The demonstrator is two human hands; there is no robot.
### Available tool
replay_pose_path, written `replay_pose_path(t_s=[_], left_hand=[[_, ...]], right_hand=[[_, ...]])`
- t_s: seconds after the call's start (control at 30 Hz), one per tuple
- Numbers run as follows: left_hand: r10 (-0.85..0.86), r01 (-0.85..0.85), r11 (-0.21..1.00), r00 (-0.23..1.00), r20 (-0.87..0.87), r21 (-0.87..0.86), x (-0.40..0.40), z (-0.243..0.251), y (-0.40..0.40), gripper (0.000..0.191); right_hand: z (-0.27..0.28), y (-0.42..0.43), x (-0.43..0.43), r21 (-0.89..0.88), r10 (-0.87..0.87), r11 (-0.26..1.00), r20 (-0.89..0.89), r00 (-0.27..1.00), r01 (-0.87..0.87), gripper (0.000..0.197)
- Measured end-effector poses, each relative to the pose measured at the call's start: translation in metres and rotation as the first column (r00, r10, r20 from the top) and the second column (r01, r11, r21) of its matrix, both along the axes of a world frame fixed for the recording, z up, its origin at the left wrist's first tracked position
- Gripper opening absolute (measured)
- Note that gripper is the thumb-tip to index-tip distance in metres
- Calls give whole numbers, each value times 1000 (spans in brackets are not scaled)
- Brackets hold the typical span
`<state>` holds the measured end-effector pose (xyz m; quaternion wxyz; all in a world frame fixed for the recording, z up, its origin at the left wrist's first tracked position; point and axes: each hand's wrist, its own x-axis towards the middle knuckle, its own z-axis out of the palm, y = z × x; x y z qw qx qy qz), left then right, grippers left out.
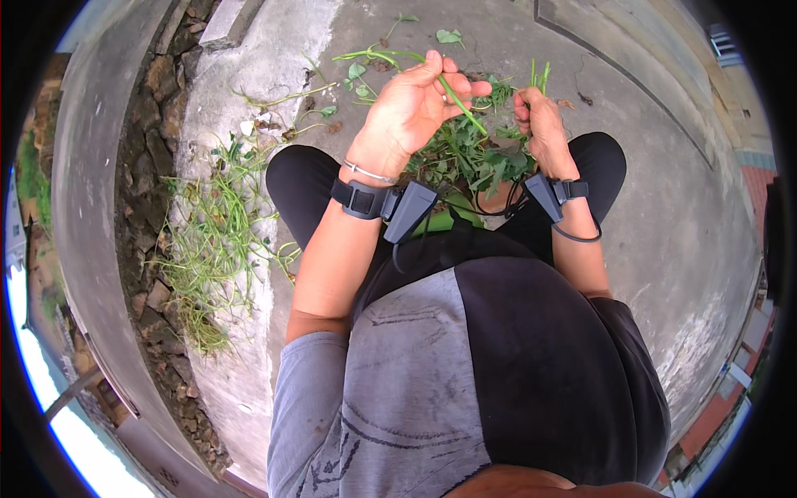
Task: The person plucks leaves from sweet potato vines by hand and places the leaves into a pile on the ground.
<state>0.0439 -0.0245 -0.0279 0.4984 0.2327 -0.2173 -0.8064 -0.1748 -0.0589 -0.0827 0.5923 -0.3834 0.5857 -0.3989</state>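
Observation:
My left hand (418, 103), palm partly turned up, pinches a green plant stem (457, 99) between thumb and forefinger; the stem bends over the fingertips. To its right my right hand (542, 118) is closed around a small bunch of cut green stems (540, 75), whose ends stick up above the fist. Below and between both hands lies a heap of leafy green vines (473, 149) at my knees. Part of a green object (445, 219) shows under the heap, mostly hidden by my wrists and clothes.
A tangle of thin stems (218, 230) is spread on the concrete to the left. Loose leaves (449, 37) and stalks lie ahead of my hands. Beyond the tangle runs a strip of broken stones (149, 155) beside a low concrete wall (87, 187). Black cables hang near both wrists.

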Motion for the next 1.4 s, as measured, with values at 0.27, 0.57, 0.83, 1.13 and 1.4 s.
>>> replay_pose_path(t_s=[0.27, 0.57, 0.83, 1.13, 1.4], left_hand=[[72, -40, 953, 993, 95, -299, -58, 89, 7, 30], [335, 355, 847, 219, 916, -395, -121, 61, -5, 41], [477, -93, 879, 190, 858, -468, 37, 19, 0, 17], [133, -98, 991, 767, 628, -91, 16, 10, 26, 18], [418, -290, 906, 504, 755, -308, 7, -33, 11, 12]], right_hand=[[-43, -10, 99, -523, -89, 694, -744, 662, -494, 60], [-31, -35, 118, -171, 280, 947, 20, 960, -272, 33], [17, -42, 44, -153, 500, 860, 447, 742, -487, 23], [33, -27, 61, -165, 624, 758, -100, 775, -631, 29], [25, -6, 81, -295, 551, 818, 154, 820, -494, 38]])
